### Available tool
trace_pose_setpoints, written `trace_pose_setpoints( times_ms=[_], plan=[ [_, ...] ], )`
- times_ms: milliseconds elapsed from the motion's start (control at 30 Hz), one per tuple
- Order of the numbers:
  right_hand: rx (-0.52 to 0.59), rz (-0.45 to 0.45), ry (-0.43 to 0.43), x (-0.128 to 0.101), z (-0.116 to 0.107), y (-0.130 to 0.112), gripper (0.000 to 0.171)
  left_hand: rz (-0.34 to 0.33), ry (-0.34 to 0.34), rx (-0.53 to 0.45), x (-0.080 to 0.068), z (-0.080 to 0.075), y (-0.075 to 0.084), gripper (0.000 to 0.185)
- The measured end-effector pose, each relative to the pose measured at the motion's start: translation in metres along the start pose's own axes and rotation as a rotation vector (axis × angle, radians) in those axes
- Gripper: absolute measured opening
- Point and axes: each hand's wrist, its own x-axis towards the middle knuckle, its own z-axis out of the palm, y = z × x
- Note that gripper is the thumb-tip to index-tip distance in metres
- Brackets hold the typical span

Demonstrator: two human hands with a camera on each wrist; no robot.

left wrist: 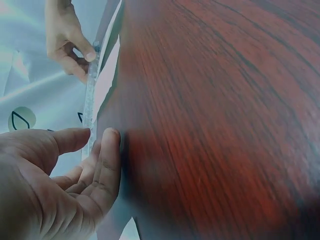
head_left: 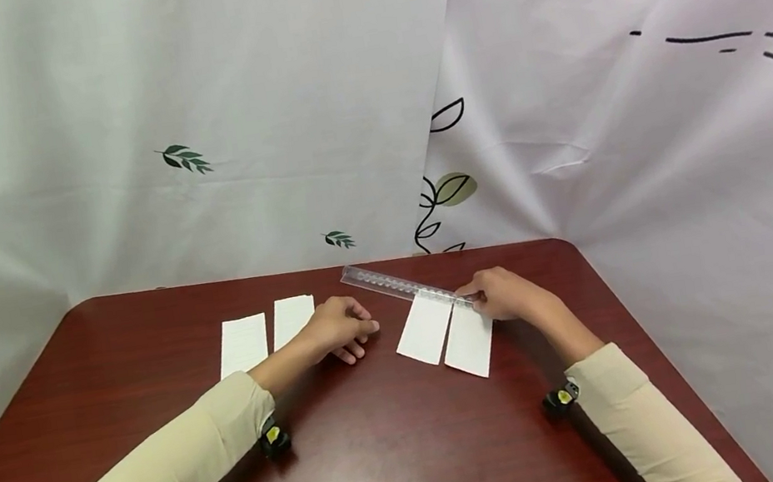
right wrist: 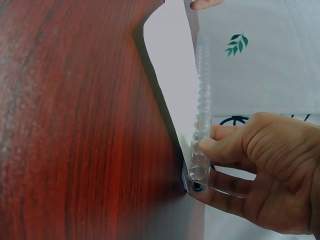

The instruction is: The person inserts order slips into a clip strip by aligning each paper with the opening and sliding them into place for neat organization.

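A clear plastic ruler [head_left: 379, 281] with a row of round cut-outs lies slanted at the table's far side. Its right end is between the thumb and fingers of my right hand [head_left: 504, 292], which pinches it; the right wrist view shows this grip on the ruler [right wrist: 199, 159] closely. Two white paper strips [head_left: 422, 333] lie side by side, their top edges against the ruler; whether over or under it I cannot tell. My left hand [head_left: 341, 326] hovers or rests left of them, fingers loosely bent, holding nothing. Two more paper strips [head_left: 245, 341] lie beyond its wrist, partly hidden by the arm.
The dark red wooden table [head_left: 391, 459] has a rounded far edge close behind the ruler. White cloth [head_left: 241, 87] with leaf prints hangs behind and on the right. A small black device [head_left: 275, 438] is strapped at each wrist.
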Motion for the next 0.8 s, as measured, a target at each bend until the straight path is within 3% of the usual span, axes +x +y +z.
trace_pose_setpoints(
  times_ms=[233,333,467,800],
  plan=[
    [-0.002,0.056,-0.039,-0.007,-0.015,-0.032,0.052,-0.045,0.014,-0.046,-0.008,-0.01,-0.006,0.019],
    [0.001,0.034,-0.029,-0.005,-0.006,-0.02,0.05,-0.074,0.016,-0.061,-0.01,-0.017,-0.007,0.021],
    [-0.002,-0.012,0.004,0.005,0.018,0.02,0.05,-0.083,0.043,-0.03,-0.014,-0.026,-0.007,0.021],
    [-0.036,0.035,0.037,0.011,0.027,0.037,0.053,-0.115,0.051,0.018,-0.019,-0.043,-0.004,0.026]
  ],
)
